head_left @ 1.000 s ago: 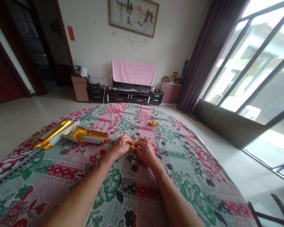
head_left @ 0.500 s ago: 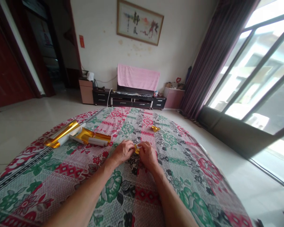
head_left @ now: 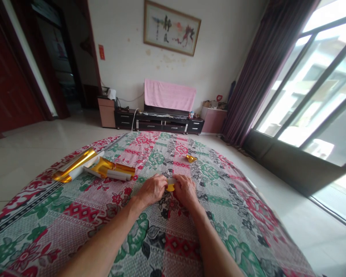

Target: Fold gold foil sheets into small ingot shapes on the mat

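Observation:
A small piece of gold foil paper point(head_left: 170, 187) with a whitish back edge is stretched between my two hands, just above the patterned cloth. My left hand point(head_left: 154, 188) pinches its left end, fingers closed. On the other end my right hand point(head_left: 185, 189) is closed too, its thumb and fingers bent over the paper. Beyond the right hand lies a folded gold foil piece point(head_left: 191, 158). To the left of my hands rest loosely rolled gold foil sheets point(head_left: 109, 169) with white undersides, and another gold foil roll point(head_left: 77, 163) lies beside them.
A flowered red, green and grey cloth point(head_left: 150, 246) covers the round-edged surface under my hands. Past its far edge stands a low black cabinet point(head_left: 151, 126), with a pink towel point(head_left: 170, 94) draped over something on it. A purple curtain point(head_left: 265, 73) and glazed door are at right.
The foil paper between my hands now shows wider and flatter, with a whitish strip along its far edge. My right hand has shifted slightly to the right.

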A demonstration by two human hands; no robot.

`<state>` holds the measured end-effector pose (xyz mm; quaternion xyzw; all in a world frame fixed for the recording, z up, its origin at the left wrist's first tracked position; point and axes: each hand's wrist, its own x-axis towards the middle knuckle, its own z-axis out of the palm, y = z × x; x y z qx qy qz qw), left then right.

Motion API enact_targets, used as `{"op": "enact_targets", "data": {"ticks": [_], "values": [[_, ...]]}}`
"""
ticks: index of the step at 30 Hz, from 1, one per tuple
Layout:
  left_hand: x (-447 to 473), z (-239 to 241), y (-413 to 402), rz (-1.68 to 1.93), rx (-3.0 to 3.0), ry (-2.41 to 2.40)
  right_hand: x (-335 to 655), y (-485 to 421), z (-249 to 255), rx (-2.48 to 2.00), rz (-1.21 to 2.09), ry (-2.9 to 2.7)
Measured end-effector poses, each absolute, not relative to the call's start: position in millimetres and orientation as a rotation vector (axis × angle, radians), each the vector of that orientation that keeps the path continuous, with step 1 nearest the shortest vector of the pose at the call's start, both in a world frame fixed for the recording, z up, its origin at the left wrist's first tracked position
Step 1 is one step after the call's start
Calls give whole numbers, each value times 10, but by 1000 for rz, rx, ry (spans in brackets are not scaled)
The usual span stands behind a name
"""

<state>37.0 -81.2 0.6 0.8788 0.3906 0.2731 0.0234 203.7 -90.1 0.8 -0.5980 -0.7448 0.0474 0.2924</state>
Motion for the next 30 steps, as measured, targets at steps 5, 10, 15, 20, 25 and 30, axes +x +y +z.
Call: {"op": "enact_targets", "data": {"ticks": [5, 10, 15, 20, 25, 30], "values": [[399, 67, -871, 815, 2758, 1264, 2036, -875, -13, -1612, 118, -1984], [461, 81, -916, 803, 2730, 1360, 2039, -871, -34, -1571, 122, -1999], [471, 84, -912, 770, 2769, 1350, 2033, -867, -45, -1434, 151, -2076], [376, 73, -837, 753, 2825, 1181, 2018, -873, -27, -1379, 204, -2092], [305, 32, -763, 805, 2788, 1072, 1989, -917, 25, -1301, 243, -2157], [296, 9, -749, 851, 2710, 1055, 1970, -928, 35, -1323, 245, -2144]]}}
